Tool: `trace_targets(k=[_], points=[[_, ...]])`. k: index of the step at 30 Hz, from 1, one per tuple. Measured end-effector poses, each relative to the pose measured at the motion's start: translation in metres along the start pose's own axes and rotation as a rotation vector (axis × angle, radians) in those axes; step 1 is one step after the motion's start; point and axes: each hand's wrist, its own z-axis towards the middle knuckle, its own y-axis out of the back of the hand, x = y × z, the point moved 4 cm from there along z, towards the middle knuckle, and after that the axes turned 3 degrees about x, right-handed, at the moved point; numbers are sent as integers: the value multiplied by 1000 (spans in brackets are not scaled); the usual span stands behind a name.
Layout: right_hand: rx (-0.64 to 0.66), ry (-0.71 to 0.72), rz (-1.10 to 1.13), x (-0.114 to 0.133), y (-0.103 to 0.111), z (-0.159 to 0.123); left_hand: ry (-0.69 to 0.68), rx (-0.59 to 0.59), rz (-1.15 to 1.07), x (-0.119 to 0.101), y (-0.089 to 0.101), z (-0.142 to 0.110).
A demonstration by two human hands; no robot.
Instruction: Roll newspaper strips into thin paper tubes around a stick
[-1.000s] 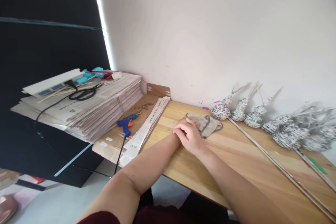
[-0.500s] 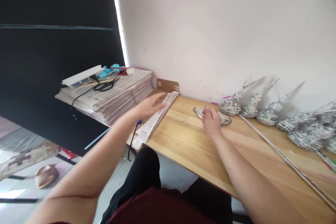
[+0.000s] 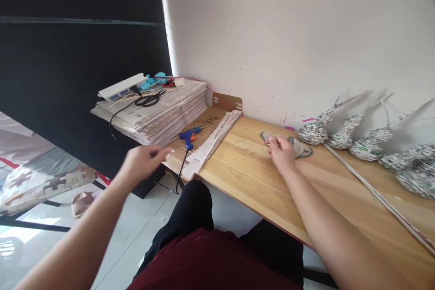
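Observation:
My left hand [image 3: 144, 163] hangs in the air left of the table edge, loosely curled, thumb and finger slightly apart, with nothing seen in it. The blue hot glue gun [image 3: 189, 137] lies just beyond it on a brown cardboard sheet [image 3: 208, 118], its black cord hanging over the edge. My right hand [image 3: 282, 153] is over the wooden table, its thumb and fingers pinched together. What they hold, if anything, is too small to make out. A greyish cloth [image 3: 301, 148] lies behind and beside the right hand.
A tall stack of newspapers [image 3: 170, 111] stands left, topped by a white power strip [image 3: 122, 88] and cables. Folded paper strips [image 3: 215, 138] lie by the glue gun. Several woven paper pieces [image 3: 312, 132] line the wall, with a long paper rod [image 3: 367, 188] before them.
My left hand has pulled back left and toward me from over the paper strips, uncovering the glue gun. My right hand stays pinched near the cloth. The view has shifted slightly left.

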Motion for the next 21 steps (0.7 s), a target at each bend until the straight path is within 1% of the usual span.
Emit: trace_targets(k=[2, 3, 4, 6, 8, 10, 12, 17, 21], points=[[22, -10, -18, 6, -1, -3, -171, 41, -111, -34, -32, 10], [36, 2, -42, 9, -1, -5, -231, 82, -145, -47, -47, 16], [45, 17, -62, 11, -2, -6, -283, 93, -142, -57, -59, 21], [54, 42, -83, 13, -3, -7, -361, 106, -87, -71, -80, 29], [59, 44, -89, 12, -4, -7, -386, 147, 3, -76, -94, 34], [74, 37, -90, 10, -5, -6, -369, 157, 53, -75, -100, 36], [96, 36, -86, 9, -6, -5, -336, 145, 43, -71, -98, 37], [139, 59, -121, 7, -12, -5, -231, 158, -101, -56, -89, 40], [152, 62, -141, 8, -13, -7, -190, 119, -156, -51, -86, 40]])
